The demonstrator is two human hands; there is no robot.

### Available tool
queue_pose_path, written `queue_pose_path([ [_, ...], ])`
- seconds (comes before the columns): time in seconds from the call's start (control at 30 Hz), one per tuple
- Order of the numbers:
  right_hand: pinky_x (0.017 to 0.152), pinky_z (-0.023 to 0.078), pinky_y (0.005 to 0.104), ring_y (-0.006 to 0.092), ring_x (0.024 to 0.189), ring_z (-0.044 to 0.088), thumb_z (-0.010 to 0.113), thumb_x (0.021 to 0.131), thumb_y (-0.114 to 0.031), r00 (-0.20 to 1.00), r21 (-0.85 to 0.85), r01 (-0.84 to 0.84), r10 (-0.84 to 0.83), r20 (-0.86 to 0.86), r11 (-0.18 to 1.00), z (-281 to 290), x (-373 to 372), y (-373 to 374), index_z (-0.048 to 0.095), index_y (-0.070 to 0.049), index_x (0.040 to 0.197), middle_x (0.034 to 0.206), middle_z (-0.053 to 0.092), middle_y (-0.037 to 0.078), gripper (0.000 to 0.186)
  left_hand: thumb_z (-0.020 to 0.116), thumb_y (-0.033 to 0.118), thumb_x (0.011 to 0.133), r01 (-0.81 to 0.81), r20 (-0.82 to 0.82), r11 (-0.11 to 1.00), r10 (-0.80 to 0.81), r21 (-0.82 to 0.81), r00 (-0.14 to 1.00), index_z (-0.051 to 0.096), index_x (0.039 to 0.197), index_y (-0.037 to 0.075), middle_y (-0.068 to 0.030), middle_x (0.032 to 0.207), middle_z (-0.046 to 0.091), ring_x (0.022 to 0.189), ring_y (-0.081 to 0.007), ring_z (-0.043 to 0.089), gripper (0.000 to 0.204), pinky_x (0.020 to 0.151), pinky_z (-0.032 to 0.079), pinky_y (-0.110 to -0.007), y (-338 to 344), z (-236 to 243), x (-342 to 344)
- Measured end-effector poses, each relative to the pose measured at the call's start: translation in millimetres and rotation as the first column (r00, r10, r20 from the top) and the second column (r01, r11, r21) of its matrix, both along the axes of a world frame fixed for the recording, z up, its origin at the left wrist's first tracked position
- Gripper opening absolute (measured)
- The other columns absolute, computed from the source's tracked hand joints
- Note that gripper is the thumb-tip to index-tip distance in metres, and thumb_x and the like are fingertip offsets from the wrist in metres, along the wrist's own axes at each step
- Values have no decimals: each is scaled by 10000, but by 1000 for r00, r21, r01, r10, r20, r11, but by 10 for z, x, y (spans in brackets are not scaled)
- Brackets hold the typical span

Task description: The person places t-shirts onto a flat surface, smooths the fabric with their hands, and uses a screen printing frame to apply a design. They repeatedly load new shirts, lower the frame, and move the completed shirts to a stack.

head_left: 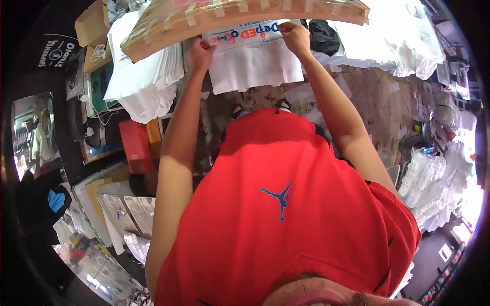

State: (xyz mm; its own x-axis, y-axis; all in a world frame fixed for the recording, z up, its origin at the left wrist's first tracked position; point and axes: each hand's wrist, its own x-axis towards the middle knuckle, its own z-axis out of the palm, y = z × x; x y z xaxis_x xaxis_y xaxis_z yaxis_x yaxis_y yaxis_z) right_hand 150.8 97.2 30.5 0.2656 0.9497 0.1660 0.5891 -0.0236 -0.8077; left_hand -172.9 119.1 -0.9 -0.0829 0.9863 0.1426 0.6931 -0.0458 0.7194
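My left hand (201, 51) has its fingers closed on the left edge of a white printed sheet (255, 66), perhaps fabric, with red and blue lettering across its upper part. My right hand (294, 36) pinches that sheet near its upper right corner. The sheet's lower part hangs flat over the front edge, its bottom slightly wavy. Just above both hands a wooden frame (153, 40) with strips of tape crosses the view, hiding part of what lies beneath it.
Thick stacks of white sheets flank me at the left (143, 86) and right (377, 38), beside a dark plastic bundle (321, 38). Cardboard boxes (92, 25), cables and a red object (135, 145) crowd the left. Bubble-wrapped bundles (423, 183) sit at right. Scraps litter the worn floor (357, 97).
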Motion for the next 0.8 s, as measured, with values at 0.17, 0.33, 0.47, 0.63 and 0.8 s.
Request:
queue_pose_path([
  [0.17, 817, 569, 355, 276, 864, 740, 717, 785, -167, 990, -63, 89, -81, 118, 994, -94, 23, 45, 793, -111, 989, 925, 752, 140, 224, 850, 250, 743, -92, -86, 991, 83, -101, 993, 663, 941, 42, -113, 917, 729, 862, -302, 702, 342, 792, 535, -425, 4, 52, 223],
  [0.33, 818, 568, 345, 267, 859, 742, 743, 749, -180, 995, -91, 68, -61, 79, 994, -165, 128, 95, 791, -90, 986, 923, 754, 134, 258, 749, 355, 854, 306, -222, 932, -262, 195, 939, 599, 1232, 44, -223, 1398, 514, 1307, -405, 458, 512, 1074, 391, -490, -673, 55, 706],
  [0.47, 823, 567, 335, 260, 851, 746, 715, 763, -170, 996, -119, 37, -26, 87, 992, -100, 52, 96, 792, -87, 983, 912, 759, 132, 248, 660, 499, 904, 379, -422, 910, -280, 171, 862, 473, 1469, 59, -246, 1577, 320, 1441, -451, 297, 740, 1195, 221, -569, -868, 65, 949],
  [0.63, 820, 570, 340, 267, 847, 746, 708, 776, -178, 995, -130, 49, -37, 95, 990, -78, 81, 95, 795, -88, 969, 892, 758, 137, 230, 629, 550, 908, 347, -414, 932, -275, 108, 868, 404, 1516, 50, -249, 1603, 282, 1471, -462, 241, 818, 1204, 167, -594, -858, 71, 994],
  [0.8, 908, 536, 379, 324, 1024, 682, 703, 809, -156, 978, 48, 51, -60, 200, 998, -84, 66, -9, 780, -87, 1011, 1055, 723, 163, 226, 627, 557, 906, 348, -419, 931, -274, 109, 866, 393, 1519, 40, -248, 1597, 297, 1477, -452, 234, 835, 1211, 149, -593, -856, 46, 1022],
])
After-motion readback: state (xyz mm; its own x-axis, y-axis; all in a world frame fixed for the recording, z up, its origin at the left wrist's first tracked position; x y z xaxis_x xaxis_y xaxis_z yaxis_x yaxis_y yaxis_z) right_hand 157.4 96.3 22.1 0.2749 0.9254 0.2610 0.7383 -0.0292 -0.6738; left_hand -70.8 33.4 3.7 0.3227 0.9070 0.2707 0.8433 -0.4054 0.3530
